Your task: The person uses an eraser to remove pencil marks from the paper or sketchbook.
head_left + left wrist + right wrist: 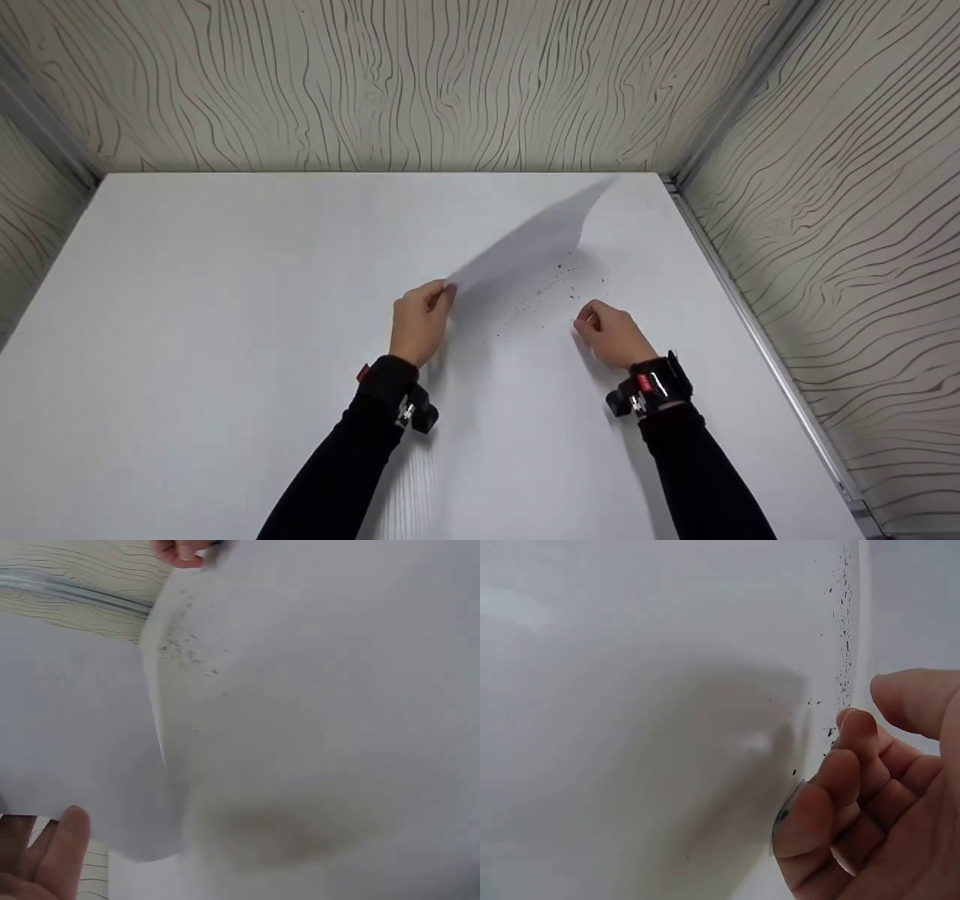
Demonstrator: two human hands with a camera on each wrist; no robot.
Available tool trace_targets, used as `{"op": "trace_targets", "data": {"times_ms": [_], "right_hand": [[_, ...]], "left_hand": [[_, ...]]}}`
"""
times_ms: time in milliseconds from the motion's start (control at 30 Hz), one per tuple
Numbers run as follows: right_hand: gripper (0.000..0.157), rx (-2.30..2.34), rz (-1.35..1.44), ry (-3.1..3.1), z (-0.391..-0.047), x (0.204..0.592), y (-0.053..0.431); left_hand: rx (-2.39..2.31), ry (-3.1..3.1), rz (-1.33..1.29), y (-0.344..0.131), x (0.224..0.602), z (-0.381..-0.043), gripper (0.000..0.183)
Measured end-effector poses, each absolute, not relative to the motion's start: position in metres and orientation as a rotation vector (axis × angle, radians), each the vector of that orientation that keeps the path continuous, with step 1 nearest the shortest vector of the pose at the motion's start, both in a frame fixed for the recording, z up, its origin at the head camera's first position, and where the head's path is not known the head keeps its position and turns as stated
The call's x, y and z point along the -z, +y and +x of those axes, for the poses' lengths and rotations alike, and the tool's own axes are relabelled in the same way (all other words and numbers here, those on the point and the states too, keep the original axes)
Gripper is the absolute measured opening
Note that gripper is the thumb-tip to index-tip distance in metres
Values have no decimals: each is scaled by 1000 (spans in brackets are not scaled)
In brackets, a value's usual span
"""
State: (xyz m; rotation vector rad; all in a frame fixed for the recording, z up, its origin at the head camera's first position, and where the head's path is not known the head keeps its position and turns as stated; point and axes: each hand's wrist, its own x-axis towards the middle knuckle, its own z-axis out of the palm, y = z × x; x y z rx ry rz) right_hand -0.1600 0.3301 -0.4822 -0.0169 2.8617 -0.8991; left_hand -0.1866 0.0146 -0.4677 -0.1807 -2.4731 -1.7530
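My left hand [420, 321] pinches the near corner of a white sheet of paper [536, 236]. The sheet is raised and bowed, running away to the back right. In the left wrist view the fingertips [69, 840] show at the edge of the paper [67, 720]. Small dark specks [551, 283] lie scattered beside the sheet's lower edge. Just to the right of them is my right hand [611, 334], its fingers loosely curled. In the right wrist view the thumb stands apart from the fingers [838, 776], and nothing held shows between them. The specks [845, 630] run in a band beyond the fingertips.
The white tabletop [225, 300] spreads widely to the left. Wood-grain patterned panels [375, 82] rise behind it and at the right [862, 225]. A metal rail [765, 330] runs along the right edge. Each wrist wears a black strap with a small camera.
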Motion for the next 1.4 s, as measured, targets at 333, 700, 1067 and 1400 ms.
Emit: {"op": "trace_targets", "data": {"times_ms": [333, 700, 1067, 1400], "right_hand": [[17, 889, -38, 2873, -170, 479, 327], [18, 858, -29, 2859, -178, 480, 325], [17, 867, -52, 2847, -177, 482, 329], [18, 896, -4, 2768, -174, 488, 319]], "left_hand": [[1789, -2420, -99, 0, 442, -194, 21], [1992, -2396, 216, -78, 423, -206, 31], [1890, -2709, 419, -134, 441, -205, 41], [1400, -2982, 357, -146, 487, -208, 35]]}}
